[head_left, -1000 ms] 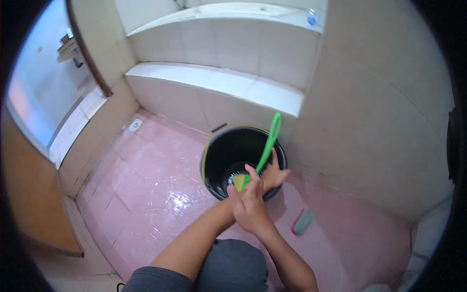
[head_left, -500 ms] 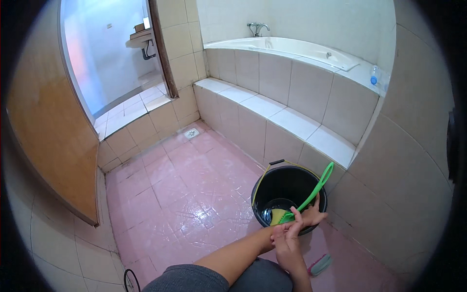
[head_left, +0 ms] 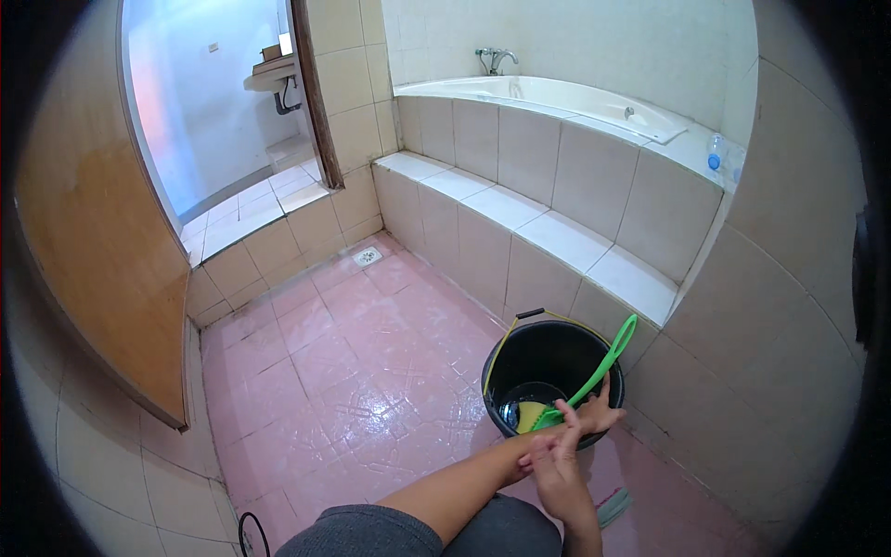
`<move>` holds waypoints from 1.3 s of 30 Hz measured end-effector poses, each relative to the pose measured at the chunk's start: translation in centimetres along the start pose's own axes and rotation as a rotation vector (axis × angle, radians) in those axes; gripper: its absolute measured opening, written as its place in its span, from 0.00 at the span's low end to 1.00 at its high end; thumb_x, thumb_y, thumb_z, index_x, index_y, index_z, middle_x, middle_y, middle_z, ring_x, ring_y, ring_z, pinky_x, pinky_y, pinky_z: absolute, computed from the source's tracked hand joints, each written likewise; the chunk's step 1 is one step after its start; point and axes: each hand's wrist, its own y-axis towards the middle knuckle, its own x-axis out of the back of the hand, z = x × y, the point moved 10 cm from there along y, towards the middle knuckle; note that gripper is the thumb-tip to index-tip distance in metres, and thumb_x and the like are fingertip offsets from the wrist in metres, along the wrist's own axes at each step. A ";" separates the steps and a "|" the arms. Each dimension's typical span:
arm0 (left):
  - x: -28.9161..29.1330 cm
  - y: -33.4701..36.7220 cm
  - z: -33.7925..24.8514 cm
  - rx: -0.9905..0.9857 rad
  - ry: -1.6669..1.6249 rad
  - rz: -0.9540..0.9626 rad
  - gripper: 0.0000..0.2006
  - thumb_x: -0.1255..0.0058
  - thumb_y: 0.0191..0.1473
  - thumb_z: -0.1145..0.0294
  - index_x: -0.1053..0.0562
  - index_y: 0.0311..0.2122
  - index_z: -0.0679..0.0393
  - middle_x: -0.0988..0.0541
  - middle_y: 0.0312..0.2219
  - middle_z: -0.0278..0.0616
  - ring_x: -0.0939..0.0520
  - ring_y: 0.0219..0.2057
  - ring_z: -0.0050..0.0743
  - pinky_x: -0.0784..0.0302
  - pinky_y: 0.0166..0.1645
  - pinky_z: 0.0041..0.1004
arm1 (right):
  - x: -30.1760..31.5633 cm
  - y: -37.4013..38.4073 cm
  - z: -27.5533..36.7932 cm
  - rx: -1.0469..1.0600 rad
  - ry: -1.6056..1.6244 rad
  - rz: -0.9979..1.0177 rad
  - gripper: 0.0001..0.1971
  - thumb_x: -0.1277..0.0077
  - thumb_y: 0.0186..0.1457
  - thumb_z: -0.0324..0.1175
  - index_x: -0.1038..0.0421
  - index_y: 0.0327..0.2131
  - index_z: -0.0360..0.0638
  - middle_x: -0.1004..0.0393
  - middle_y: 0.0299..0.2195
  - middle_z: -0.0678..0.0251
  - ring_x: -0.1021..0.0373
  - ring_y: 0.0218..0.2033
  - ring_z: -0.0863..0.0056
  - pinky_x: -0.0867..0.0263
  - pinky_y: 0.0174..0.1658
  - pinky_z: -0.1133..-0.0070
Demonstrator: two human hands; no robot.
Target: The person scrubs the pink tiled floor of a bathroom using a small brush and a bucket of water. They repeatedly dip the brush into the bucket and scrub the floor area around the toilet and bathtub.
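The two hands overlap at the bucket's [head_left: 548, 357] near rim, so the left hand [head_left: 594, 416] is partly covered by the right hand [head_left: 555, 464], and the grip on the green brush [head_left: 599, 371] cannot be made out. The brush head sits low inside the bucket, half hidden by the wall. A small greenish thing [head_left: 614, 508] on the floor is partly behind the right forearm. The bottle [head_left: 713, 154] on the tub ledge is too small to tell.

Wet pink tiled floor [head_left: 343, 371] with a black bucket [head_left: 520, 357], a white drain cover [head_left: 368, 256], a green brush [head_left: 614, 507].
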 end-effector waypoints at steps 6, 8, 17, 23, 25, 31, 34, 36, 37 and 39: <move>0.4 -0.9 -0.2 -0.048 0.052 -0.098 0.57 0.45 0.41 0.49 0.73 0.66 0.47 0.55 0.62 0.72 0.49 0.63 0.67 0.49 0.65 0.42 | 4.7 0.6 -3.1 -0.097 -0.239 -0.207 0.29 0.59 0.63 0.37 0.61 0.61 0.40 0.36 0.29 0.66 0.39 0.29 0.81 0.38 0.38 0.81; 0.2 -1.2 -0.1 -0.053 0.069 -0.111 0.58 0.44 0.41 0.49 0.73 0.66 0.48 0.55 0.62 0.72 0.49 0.63 0.66 0.49 0.65 0.42 | 2.3 -0.2 -1.7 -0.041 -0.245 -0.149 0.29 0.59 0.62 0.36 0.60 0.60 0.40 0.36 0.28 0.67 0.39 0.29 0.81 0.39 0.38 0.81; -2.4 -0.2 -0.6 -0.138 0.147 -0.110 0.58 0.44 0.41 0.49 0.73 0.66 0.54 0.54 0.62 0.69 0.48 0.63 0.64 0.51 0.66 0.39 | 6.8 -0.6 -7.5 -0.272 0.401 -0.188 0.26 0.58 0.63 0.41 0.54 0.60 0.47 0.32 0.37 0.61 0.30 0.38 0.72 0.33 0.43 0.76; 1.1 0.8 -1.1 -0.215 0.177 -0.128 0.56 0.45 0.45 0.54 0.73 0.65 0.59 0.54 0.63 0.65 0.47 0.64 0.57 0.51 0.66 0.36 | 25.2 -16.4 -19.3 -0.609 -0.699 -1.098 0.36 0.45 0.51 0.45 0.49 0.61 0.51 0.42 0.55 0.46 0.48 0.60 0.55 0.59 0.59 0.48; -0.1 -0.3 -3.0 -0.275 0.093 -0.073 0.53 0.46 0.48 0.57 0.72 0.65 0.59 0.59 0.65 0.59 0.50 0.65 0.53 0.53 0.66 0.35 | 28.3 -26.4 -23.4 -0.906 -0.950 -1.278 0.39 0.44 0.50 0.46 0.51 0.62 0.53 0.46 0.58 0.45 0.50 0.61 0.51 0.62 0.60 0.47; -0.4 -0.1 -0.3 -0.257 0.076 -0.061 0.51 0.50 0.47 0.60 0.73 0.66 0.50 0.51 0.63 0.62 0.41 0.62 0.47 0.47 0.62 0.30 | 24.5 -35.7 -29.1 -0.977 -0.897 -1.254 0.44 0.42 0.48 0.47 0.55 0.65 0.53 0.46 0.59 0.46 0.52 0.62 0.50 0.59 0.60 0.51; 1.1 1.7 0.8 -0.423 0.068 -0.141 0.49 0.52 0.49 0.64 0.71 0.67 0.51 0.49 0.62 0.55 0.34 0.52 0.47 0.40 0.57 0.32 | 22.7 -29.6 -27.4 -0.780 -0.850 -1.288 0.44 0.41 0.46 0.47 0.52 0.64 0.49 0.43 0.57 0.47 0.48 0.60 0.51 0.55 0.60 0.54; 2.6 2.2 1.2 -0.344 0.045 -0.072 0.45 0.54 0.52 0.67 0.70 0.66 0.57 0.58 0.65 0.50 0.50 0.63 0.39 0.54 0.63 0.28 | 21.9 -24.3 -25.8 -0.664 -0.762 -1.192 0.42 0.41 0.46 0.47 0.49 0.62 0.47 0.41 0.56 0.47 0.45 0.57 0.50 0.52 0.58 0.54; 2.3 1.4 0.4 -0.368 0.045 -0.087 0.45 0.54 0.53 0.67 0.70 0.66 0.58 0.58 0.65 0.50 0.46 0.61 0.38 0.52 0.62 0.27 | 21.3 -22.0 -24.5 -0.617 -0.714 -1.082 0.42 0.41 0.45 0.46 0.48 0.62 0.46 0.40 0.55 0.47 0.44 0.56 0.50 0.50 0.57 0.54; 1.7 2.5 1.6 -0.310 -0.140 0.000 0.45 0.54 0.52 0.67 0.68 0.67 0.57 0.61 0.66 0.49 0.47 0.61 0.37 0.52 0.63 0.27 | 19.5 -20.1 -23.9 -0.422 -0.938 -1.287 0.40 0.40 0.45 0.44 0.46 0.61 0.45 0.36 0.49 0.50 0.41 0.51 0.50 0.46 0.52 0.56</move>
